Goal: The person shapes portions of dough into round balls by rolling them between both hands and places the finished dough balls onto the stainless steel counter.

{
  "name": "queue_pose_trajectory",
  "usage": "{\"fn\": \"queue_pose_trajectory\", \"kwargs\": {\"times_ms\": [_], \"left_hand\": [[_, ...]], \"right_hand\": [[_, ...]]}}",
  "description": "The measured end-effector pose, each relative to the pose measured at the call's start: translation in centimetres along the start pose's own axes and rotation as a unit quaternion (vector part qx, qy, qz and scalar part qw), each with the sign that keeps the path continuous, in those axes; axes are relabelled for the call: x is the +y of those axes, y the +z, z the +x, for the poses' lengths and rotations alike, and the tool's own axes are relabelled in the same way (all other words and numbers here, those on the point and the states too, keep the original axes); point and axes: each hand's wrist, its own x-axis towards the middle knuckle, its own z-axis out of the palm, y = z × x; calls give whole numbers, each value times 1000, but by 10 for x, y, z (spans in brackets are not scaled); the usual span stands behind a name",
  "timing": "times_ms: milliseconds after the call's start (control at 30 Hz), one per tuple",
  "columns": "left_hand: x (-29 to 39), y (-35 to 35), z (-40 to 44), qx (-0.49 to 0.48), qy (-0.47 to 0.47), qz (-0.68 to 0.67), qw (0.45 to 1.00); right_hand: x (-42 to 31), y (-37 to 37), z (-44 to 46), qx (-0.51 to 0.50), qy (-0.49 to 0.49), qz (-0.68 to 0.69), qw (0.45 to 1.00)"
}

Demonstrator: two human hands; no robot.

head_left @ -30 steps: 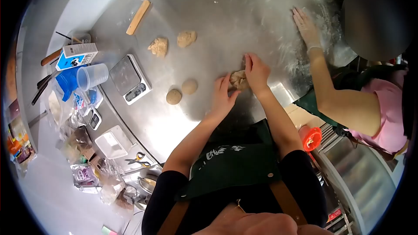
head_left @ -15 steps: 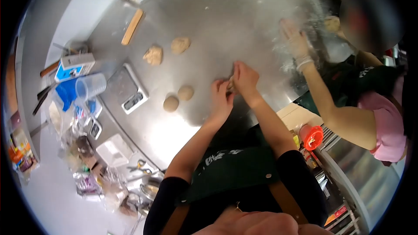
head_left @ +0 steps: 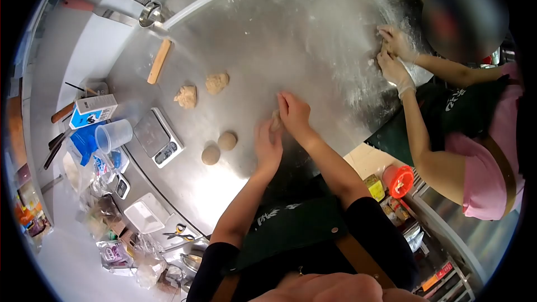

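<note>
The broad metal table [head_left: 254, 59] is shared with a co-worker [head_left: 475, 190], by whom the powder-dusted side is used, perhaps because dough sticks less there. At the opposite side a kitchen scale [head_left: 152, 131] has been set near the edge, seemingly so that the middle is left free yet the platform can be reached. Beyond it lies a wooden bar [head_left: 159, 61].

Over the near part of the table, the right hand [head_left: 294, 113] is curled narrow, and the left hand [head_left: 268, 142] is brought up beside it. Two rough dough lumps [head_left: 217, 83] are set apart from two smooth dough balls [head_left: 210, 155], probably so that shaped and unshaped portions are not confused.

Smallest in view is the piece of dough [head_left: 276, 120] between the hands, gripped by the right, presumably steadied from both sides; the left being blurred, its finger closure cannot be told.
</note>
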Motion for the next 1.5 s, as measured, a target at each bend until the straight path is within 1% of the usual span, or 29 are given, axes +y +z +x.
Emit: {"fn": "queue_pose_trajectory", "kwargs": {"times_ms": [33,100,133,167,200,333,400,433,500,533,567,633,667,733,800,833,933,967,1033,1067,1167,1233,1267,1333,1367,1467,1500], "left_hand": [[-4,0,-2,5,-4,-4,1000],[-7,0,-8,-17,-9,30,999],[-5,1,-6,-27,-7,43,999],[-1,0,-5,-15,-9,63,998],[6,1,-6,-10,-9,74,997],[2,14,-12,-1,-30,32,999],[12,10,-13,8,-21,1,1000],[15,8,-16,4,-27,-9,1000],[10,6,-21,-9,-14,-8,1000],[8,2,-22,-28,-41,-36,998],[-1,0,-21,-23,20,8,999],[-21,-1,-16,-13,142,89,986],[-27,-3,-12,-24,173,91,980],[-31,-7,-5,-64,177,79,979],[-36,-13,0,-90,186,93,974],[-36,-14,2,-90,183,81,976],[-25,-11,7,-90,181,58,978],[-19,-12,5,-103,160,54,980],[-3,-15,6,-109,108,54,987],[-3,-15,6,-111,86,64,988],[8,-12,6,-123,-62,-29,990],[6,-13,2,-104,-72,-80,989],[6,-13,0,-92,-79,-106,987],[9,-21,10,-68,-64,-70,993],[8,-24,15,-57,-56,-53,995],[-28,-12,31,-112,23,-59,992],[-38,-8,31,-122,11,-70,990]], "right_hand": [[-5,-3,1,-13,1,0,1000],[-18,-16,-5,-42,5,-7,999],[-24,-16,-7,-40,-19,-13,999],[-31,-12,-8,-34,-45,-22,998],[-37,-10,-9,-36,-46,-34,998],[-13,0,-6,-41,-29,-50,997],[-5,-2,-2,-23,-35,-42,998],[-3,-3,-2,-16,-35,-35,999],[-3,-6,0,-33,-16,-16,999],[-6,-6,-1,-44,-3,-2,999],[-7,-5,-1,-54,7,-2,999],[-6,-7,-2,-75,28,-6,997],[-4,-6,-3,-56,22,-4,998],[-3,-2,-5,-22,5,4,1000],[-2,-4,-6,-78,26,-3,997],[-2,-7,0,-102,31,-7,994],[-11,-16,4,-59,53,44,996],[-16,-22,-2,-19,34,29,999],[-30,-26,-7,47,-18,7,999],[-31,-22,-8,35,-20,8,999],[-23,-9,-18,4,-17,-11,1000],[-13,-3,-21,-26,-9,-46,999],[-10,0,-23,-16,-19,-48,999],[-8,3,-17,6,-47,-52,998],[-7,4,-16,8,-39,-45,998],[-3,4,-18,14,-15,-31,999],[-1,4,-17,14,-12,-24,1000]]}}
